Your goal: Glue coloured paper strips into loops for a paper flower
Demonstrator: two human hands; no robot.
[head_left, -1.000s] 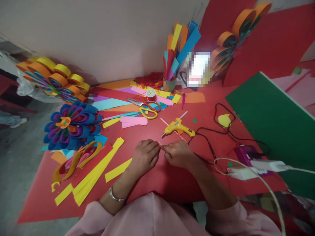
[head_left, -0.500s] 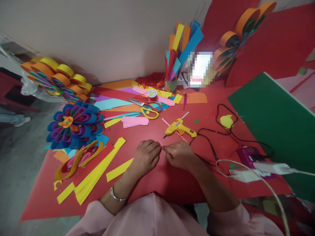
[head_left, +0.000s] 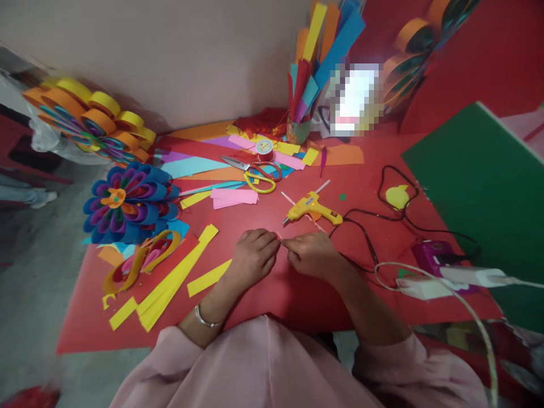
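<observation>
My left hand (head_left: 254, 258) and my right hand (head_left: 311, 254) rest close together on the red sheet (head_left: 276, 294), fingers curled. Between their fingertips they pinch a small pink paper piece (head_left: 279, 236), mostly hidden. A yellow glue gun (head_left: 312, 209) lies just beyond my right hand, its nozzle pointing left. Its black cord (head_left: 365, 243) runs past my right wrist.
Yellow paper strips (head_left: 178, 280) lie left of my hands. Scissors (head_left: 255, 173), a thread spool (head_left: 264, 148) and pink strips (head_left: 233, 196) sit farther back. A blue paper flower (head_left: 130, 201), a cup of strips (head_left: 300, 127), a green board (head_left: 484, 187) and a power adapter (head_left: 429, 283) surround them.
Both hands keep their pinch on the pink piece. The view has tilted down slightly, so everything sits a little higher in the picture.
</observation>
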